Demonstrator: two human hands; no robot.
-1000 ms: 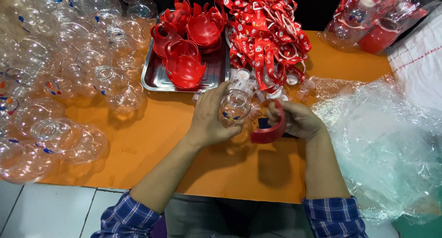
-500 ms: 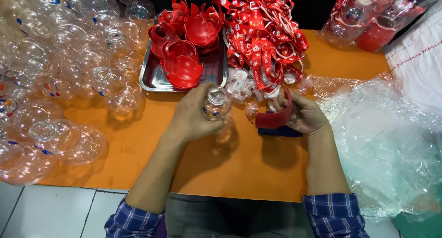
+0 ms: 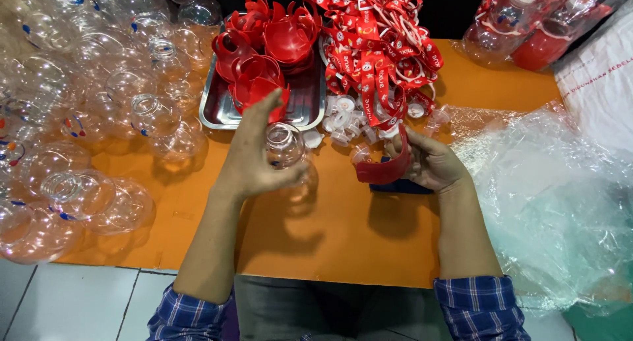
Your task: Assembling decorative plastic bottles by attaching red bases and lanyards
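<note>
My left hand (image 3: 254,156) holds a clear round plastic bottle (image 3: 287,150) by its side, neck up, just above the orange table (image 3: 330,229). My right hand (image 3: 428,163) grips a curved red plastic piece (image 3: 382,169) to the right of the bottle, apart from it. A steel tray (image 3: 217,113) of red plastic cups (image 3: 264,57) lies right behind my left hand. A heap of red printed straps (image 3: 379,51) sits behind my right hand, with small clear caps (image 3: 343,120) at its foot.
Several empty clear round bottles (image 3: 86,117) crowd the table's left side. Crumpled clear plastic sheeting (image 3: 554,196) covers the right. A bag of bottles and red parts (image 3: 527,24) lies at the back right. White floor tiles (image 3: 66,301) show below the table edge.
My left hand has carried the clear bottle to the left and back toward the tray, away from the red piece. My right hand stayed near the same spot.
</note>
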